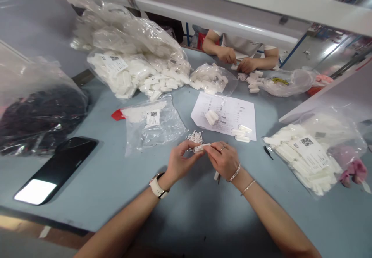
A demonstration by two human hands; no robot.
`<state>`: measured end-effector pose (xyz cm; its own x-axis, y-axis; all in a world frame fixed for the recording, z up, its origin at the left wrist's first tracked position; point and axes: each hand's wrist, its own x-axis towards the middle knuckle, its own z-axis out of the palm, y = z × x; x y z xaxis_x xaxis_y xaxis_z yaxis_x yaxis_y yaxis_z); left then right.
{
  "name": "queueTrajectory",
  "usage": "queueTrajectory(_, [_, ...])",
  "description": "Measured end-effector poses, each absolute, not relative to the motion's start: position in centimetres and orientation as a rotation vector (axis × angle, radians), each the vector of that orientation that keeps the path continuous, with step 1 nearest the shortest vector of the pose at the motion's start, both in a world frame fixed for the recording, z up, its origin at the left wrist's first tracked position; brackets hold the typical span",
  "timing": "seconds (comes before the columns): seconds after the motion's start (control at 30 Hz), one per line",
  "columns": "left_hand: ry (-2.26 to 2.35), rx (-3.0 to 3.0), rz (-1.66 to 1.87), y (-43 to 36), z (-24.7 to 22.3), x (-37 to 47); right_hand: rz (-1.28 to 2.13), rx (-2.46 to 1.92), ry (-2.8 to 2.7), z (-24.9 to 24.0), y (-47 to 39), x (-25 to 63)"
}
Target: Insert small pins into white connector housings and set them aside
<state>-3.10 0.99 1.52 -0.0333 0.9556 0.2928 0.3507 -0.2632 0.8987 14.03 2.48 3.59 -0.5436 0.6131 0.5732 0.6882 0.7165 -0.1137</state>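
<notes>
Bags (343,128) of pieces (286,153) (one (200,148) in hands (180,163) (225,160))

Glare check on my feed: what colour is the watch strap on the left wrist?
White or cream watch strap, clearest in the head view.

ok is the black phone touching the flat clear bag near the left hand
Apart. The head view shows a strip of bare tabletop between the right end of the phone and the left edge of the clear bag.
</notes>
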Motion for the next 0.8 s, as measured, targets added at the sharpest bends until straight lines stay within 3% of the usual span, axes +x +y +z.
queueTrajectory(0.33, [1.539, 1.513, 1.281, 1.7, 1.1, -3.6, 0.263, -1.267, -2.117, 1.6, 2.8, 13.9])
queueTrajectory(0.8, [1.65, 1.408, 1.321, 2.0, 0.9, -3.8, 0.322, -1.453, -2.408, 0.6, 3.5, 13.2])
